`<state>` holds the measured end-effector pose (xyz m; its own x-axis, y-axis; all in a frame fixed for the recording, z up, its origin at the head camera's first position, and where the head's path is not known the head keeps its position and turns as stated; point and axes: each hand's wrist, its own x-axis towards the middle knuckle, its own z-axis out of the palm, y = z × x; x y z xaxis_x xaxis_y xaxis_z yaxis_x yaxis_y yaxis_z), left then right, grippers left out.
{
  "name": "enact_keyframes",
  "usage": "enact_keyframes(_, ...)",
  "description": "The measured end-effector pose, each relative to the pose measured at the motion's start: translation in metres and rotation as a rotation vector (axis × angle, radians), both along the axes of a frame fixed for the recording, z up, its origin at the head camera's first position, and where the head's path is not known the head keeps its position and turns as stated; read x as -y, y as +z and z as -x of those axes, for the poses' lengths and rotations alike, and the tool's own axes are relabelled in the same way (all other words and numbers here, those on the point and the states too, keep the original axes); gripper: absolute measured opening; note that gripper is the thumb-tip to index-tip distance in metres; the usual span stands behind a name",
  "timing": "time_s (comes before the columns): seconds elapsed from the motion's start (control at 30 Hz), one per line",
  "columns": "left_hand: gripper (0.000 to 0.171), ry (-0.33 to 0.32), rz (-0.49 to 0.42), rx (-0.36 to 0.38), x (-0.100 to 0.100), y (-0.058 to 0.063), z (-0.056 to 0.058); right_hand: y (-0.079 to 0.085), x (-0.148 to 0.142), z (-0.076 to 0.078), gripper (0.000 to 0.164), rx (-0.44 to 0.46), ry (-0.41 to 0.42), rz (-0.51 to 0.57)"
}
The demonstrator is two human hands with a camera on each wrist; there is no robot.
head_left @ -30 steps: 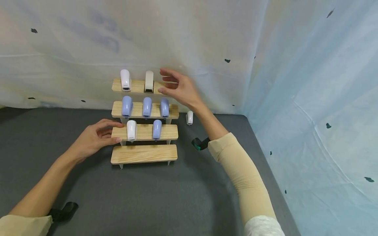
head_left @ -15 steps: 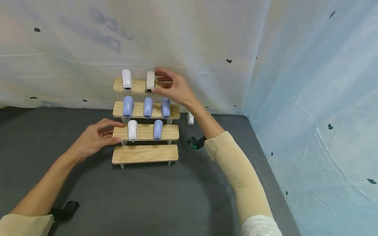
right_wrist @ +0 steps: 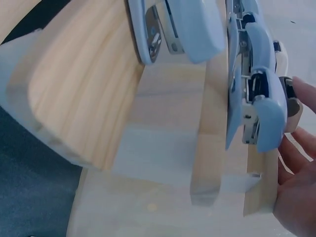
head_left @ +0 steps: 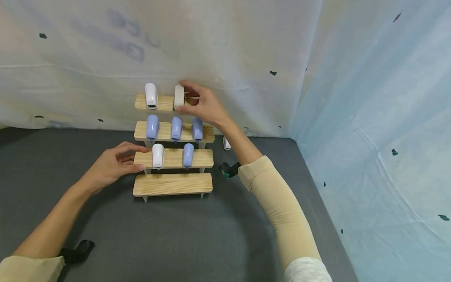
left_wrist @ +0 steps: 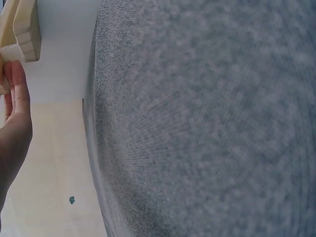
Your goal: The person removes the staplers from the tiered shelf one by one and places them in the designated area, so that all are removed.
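A wooden stepped display rack [head_left: 172, 185] stands against the back sheet. My left hand [head_left: 113, 166] holds the left end of its second step from the bottom, thumb at the front edge and fingers behind; the left wrist view shows those fingers against the board. On the top step, my right hand [head_left: 204, 102] pinches a cream stapler [head_left: 179, 95] lengthwise, thumb at its front and fingers at its back. A white stapler [head_left: 151, 95] sits left of it. In the right wrist view, blue staplers [right_wrist: 270, 111] partly hide the cream stapler [right_wrist: 295, 114].
Three blue staplers [head_left: 176, 127] line the step below the top. Beneath them are a white stapler [head_left: 157, 156] and a blue stapler [head_left: 188, 155]. Another white stapler [head_left: 226, 143] lies on the dark table [head_left: 169, 235], right of the rack. A pale sheet [head_left: 370, 117] hangs at right.
My right hand has moved left along the top step, from beside the cream stapler to a pinch on it. The left hand stays at the rack's end.
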<state>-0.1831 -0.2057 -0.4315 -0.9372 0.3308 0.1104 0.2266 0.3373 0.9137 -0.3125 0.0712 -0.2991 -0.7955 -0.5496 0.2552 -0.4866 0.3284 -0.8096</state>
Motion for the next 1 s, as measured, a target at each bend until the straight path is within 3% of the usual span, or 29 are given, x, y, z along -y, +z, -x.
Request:
enact_keyframes(0.6,0.050,0.026,0.024,-0.005,0.001,-0.002,0.001,-0.004,0.000,-0.002,0.073,-0.003,-0.044,0.012)
enact_keyframes(1.0,0.051,0.045,0.060,-0.018,0.002,-0.002,0.003,-0.003,-0.013,-0.008,0.071,-0.069,-0.025,0.057)
